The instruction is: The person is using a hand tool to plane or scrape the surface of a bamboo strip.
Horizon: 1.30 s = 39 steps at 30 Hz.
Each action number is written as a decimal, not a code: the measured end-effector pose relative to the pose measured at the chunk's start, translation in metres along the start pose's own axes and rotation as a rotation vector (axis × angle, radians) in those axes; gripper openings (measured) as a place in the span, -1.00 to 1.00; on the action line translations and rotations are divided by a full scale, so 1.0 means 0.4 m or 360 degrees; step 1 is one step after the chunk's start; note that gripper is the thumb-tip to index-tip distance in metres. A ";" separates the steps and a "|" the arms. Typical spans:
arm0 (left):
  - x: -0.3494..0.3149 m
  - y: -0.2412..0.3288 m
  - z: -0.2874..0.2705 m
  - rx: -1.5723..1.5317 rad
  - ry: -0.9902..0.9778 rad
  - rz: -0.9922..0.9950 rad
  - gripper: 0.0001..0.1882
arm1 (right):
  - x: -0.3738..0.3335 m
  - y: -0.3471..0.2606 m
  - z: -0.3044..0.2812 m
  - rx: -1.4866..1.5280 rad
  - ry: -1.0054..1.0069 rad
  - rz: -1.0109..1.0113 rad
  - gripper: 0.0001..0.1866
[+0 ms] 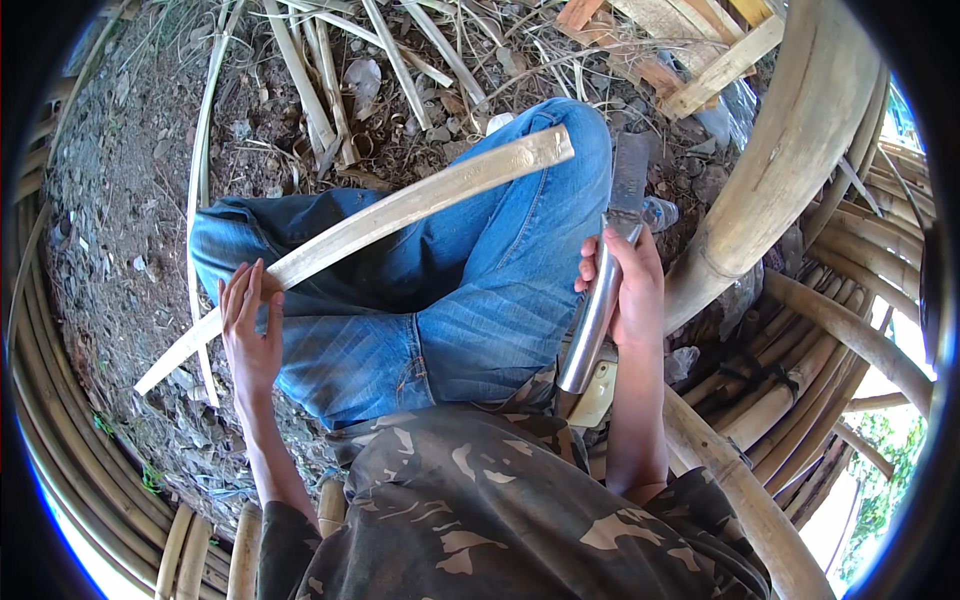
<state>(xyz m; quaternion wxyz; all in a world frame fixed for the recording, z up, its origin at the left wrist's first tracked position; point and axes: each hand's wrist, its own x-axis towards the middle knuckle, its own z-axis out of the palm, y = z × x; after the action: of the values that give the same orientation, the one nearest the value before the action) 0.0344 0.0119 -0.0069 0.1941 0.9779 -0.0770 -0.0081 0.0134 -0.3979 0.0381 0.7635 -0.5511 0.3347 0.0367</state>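
Observation:
A long split bamboo strip (420,193) lies slantwise across my bent legs in blue jeans. Its far end sits by my right knee, and its near end reaches past my left leg. My left hand (250,330) has its fingers wrapped over the strip near that lower end. In my right hand (632,285) is a cleaver (594,325), held by its shiny metal tube handle. The dark, broad blade points away from me, beside my right knee. Part of the handle's upper end is covered by my fingers.
Loose bamboo strips (300,80) lie on the littered soil ahead. A thick bamboo pole (770,150) rises close on my right, with a clear plastic bottle (660,213) near the blade. Wood scraps (725,70) lie at far right. Bent bamboo poles (70,470) curve along the left.

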 end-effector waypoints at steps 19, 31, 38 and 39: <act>0.078 0.102 0.075 -0.0226 0.0010 0.0297 -0.62 | -0.039 -0.004 -0.005 -0.0227 0.0016 -0.0126 -0.69; 0.048 0.067 0.050 -0.0227 -0.0068 0.0216 -0.60 | -0.043 -0.005 -0.014 -0.0227 -0.0048 0.0014 -0.67; 0.057 0.083 0.061 -0.0134 0.0011 0.0265 -0.57 | -0.039 -0.031 -0.032 -0.0359 0.0094 -0.0066 -0.77; 0.056 0.084 0.062 -0.0091 0.0027 0.0273 -0.56 | -0.033 -0.036 -0.034 -0.0321 0.0165 -0.0140 -0.78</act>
<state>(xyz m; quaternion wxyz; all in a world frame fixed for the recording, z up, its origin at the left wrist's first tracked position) 0.0506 -0.0315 -0.0166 0.2226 0.9618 -0.1586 0.0147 0.0028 -0.4113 0.0549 0.6868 -0.6403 0.3438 0.0082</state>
